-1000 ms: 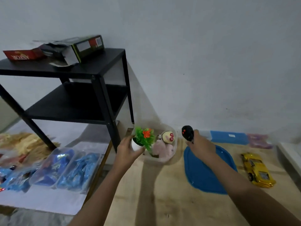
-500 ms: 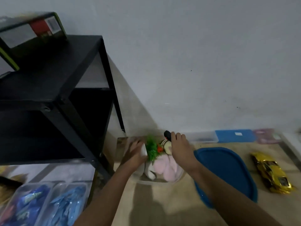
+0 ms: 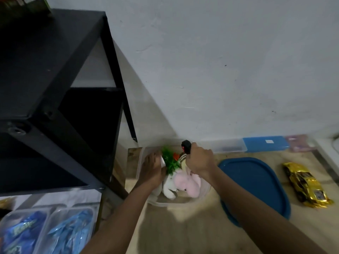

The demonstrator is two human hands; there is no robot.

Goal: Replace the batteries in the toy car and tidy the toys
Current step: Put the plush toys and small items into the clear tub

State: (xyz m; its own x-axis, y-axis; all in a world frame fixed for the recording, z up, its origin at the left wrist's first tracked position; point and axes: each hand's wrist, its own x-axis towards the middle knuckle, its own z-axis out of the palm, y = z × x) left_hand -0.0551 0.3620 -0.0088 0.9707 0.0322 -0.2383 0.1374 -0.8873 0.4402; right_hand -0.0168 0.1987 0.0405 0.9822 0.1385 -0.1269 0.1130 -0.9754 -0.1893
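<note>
A black remote control (image 3: 186, 146) with red buttons is clamped in the right hand (image 3: 200, 161), fingers curled round its lower part. It is held roughly upright, its top tipped toward the wall. The move in hand is judged to be stowing it in the clear plastic tub (image 3: 161, 203). That tub lies directly below the right hand, so only a short lowering is called for.

The left hand (image 3: 153, 169) is laid at the tub's left side, against the white base of a green plastic plant (image 3: 169, 160). Whether it grips that base or only steadies it cannot be told. A pink and white plush toy (image 3: 185, 183) fills the near part of the tub. Little free room is therefore seen under the remote, and some wedging between the toys may be needed.

The gold toy car (image 3: 308, 184) rests on the counter (image 3: 183, 228), well to the right. Its long axis runs from the wall toward the person, angled slightly rightward. The right hand is the nearer one to it. A blue lid (image 3: 256, 186) lies flat between tub and car, just beside the tub.

A flat box with a blue top (image 3: 264, 144) is set against the wall. A black shelf unit (image 3: 55, 70) stands to the left, close to the tub, with blue packets (image 3: 45, 233) below it.
</note>
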